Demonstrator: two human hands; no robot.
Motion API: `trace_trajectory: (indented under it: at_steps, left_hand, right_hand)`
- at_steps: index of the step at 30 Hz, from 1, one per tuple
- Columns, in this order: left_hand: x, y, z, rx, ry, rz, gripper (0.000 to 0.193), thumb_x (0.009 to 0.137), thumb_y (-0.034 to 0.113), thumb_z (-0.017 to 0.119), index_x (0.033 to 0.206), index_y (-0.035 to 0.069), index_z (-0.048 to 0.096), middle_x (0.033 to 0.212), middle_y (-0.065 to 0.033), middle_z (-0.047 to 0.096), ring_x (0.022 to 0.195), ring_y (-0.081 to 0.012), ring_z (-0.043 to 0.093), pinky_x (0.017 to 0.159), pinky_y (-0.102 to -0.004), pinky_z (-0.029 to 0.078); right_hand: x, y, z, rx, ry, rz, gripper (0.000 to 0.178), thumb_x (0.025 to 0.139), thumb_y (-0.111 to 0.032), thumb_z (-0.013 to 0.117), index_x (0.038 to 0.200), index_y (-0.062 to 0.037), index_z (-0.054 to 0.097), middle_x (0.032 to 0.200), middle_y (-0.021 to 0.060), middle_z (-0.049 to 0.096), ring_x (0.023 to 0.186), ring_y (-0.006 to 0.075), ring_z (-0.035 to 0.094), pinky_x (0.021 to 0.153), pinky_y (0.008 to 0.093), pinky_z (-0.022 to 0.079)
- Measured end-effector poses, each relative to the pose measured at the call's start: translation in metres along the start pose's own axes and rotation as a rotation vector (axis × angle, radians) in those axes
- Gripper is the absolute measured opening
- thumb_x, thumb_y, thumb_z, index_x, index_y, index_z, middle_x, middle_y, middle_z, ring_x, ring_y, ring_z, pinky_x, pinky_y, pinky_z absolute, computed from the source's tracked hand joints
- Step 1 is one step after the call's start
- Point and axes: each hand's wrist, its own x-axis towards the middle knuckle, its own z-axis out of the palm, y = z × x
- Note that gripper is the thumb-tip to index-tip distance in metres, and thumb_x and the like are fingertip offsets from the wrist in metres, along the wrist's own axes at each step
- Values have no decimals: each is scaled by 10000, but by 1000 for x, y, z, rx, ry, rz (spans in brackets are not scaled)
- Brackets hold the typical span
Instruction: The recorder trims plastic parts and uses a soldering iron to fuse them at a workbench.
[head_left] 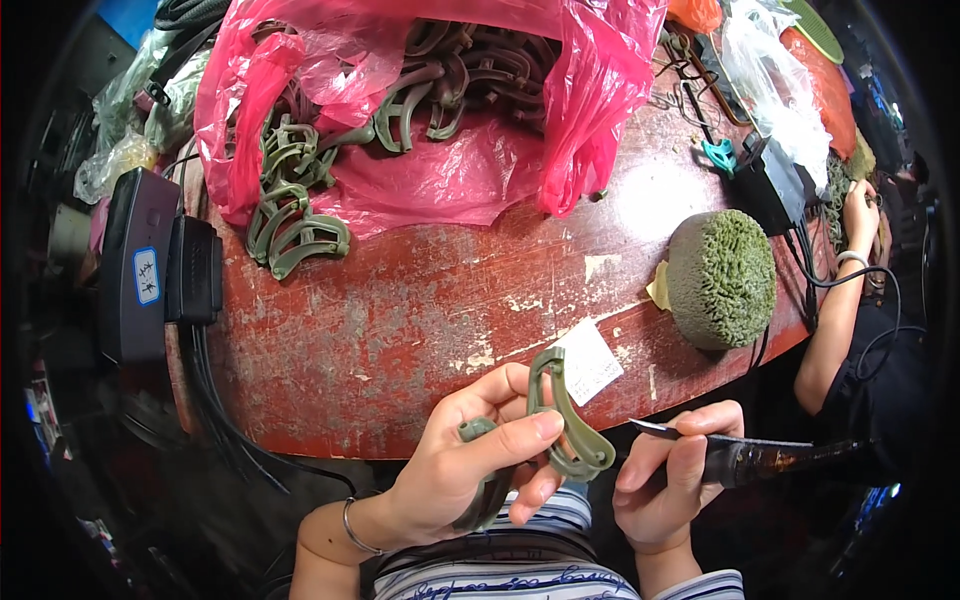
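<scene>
While the left hand is pinching a green plastic clip between thumb and fingers, its grip is closing tight round the part's lower loop, holding it up just off the near edge of the red tabletop. A second green piece looks tucked in the same palm; can't tell exactly how.

Right hand is gripping a dark-handled blade tool, fingers wrapped shut on the shaft, tip pointing at the clip and sitting just beside it.

Head view only, so risks from that:
- Blade tip is aiming toward the left fingertips. If it's skating off the smooth plastic, it's going into the thumb or index.
- Clip is being held by one end only, in the air, unsupported. Side load from the blade is likely twisting it out of the pinch and dropping it into the lap.
- Too much pressure is likely gouging the part rather than trimming flash.

More clips are spilling from the pink bag at the far side, well apart. Another person's arm is working at the right edge, near the green round brush.
</scene>
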Motion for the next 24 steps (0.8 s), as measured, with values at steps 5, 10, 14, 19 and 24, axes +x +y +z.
trace_trajectory:
  at_steps: [5, 10, 14, 19, 24]
  left_hand:
    - [-2, 1, -8, -73, -118, -61, 167, 829, 85, 495, 942, -5, 411, 778, -124, 535, 541, -125, 500, 410, -214, 401]
    - [-3, -2, -12, -71, -87, -49, 160, 822, 82, 503, 917, 0, 404, 767, -130, 536, 537, -127, 503, 411, -219, 406]
    - [-4, -4, -9, -26, -74, 55, 176, 814, 38, 509, 935, -1, 387, 774, -123, 537, 534, -128, 525, 419, -224, 424]
    - [-7, -3, 1, 173, -47, 181, 408, 800, -18, 513, 1160, -21, 320, 807, -91, 522, 551, -98, 540, 443, -212, 447]
    - [-9, -1, -3, 217, -96, 191, 455, 799, -9, 520, 1209, 0, 321, 771, -57, 497, 542, -85, 529, 444, -198, 439]
  right_hand:
    - [-6, 5, -8, -30, -101, -87, 243, 870, -284, 456, 918, -77, 338, 538, 148, 573, 351, 87, 443, 319, 192, 334]
    - [-13, 4, 1, -231, -45, -110, 241, 882, -311, 407, 846, -98, 301, 438, 24, 451, 301, 102, 398, 307, 187, 316]
    - [-9, 12, -7, -184, 34, -109, 246, 877, -265, 427, 952, -93, 268, 513, 119, 558, 353, 99, 441, 328, 207, 339]
    - [-9, 13, -9, -188, 106, -53, 302, 871, -340, 430, 901, -60, 321, 457, 73, 506, 348, 97, 421, 336, 207, 308]
    - [-4, 7, -2, -223, 116, 40, 360, 830, -333, 524, 726, -1, 430, 467, 57, 487, 378, 68, 419, 357, 199, 334]
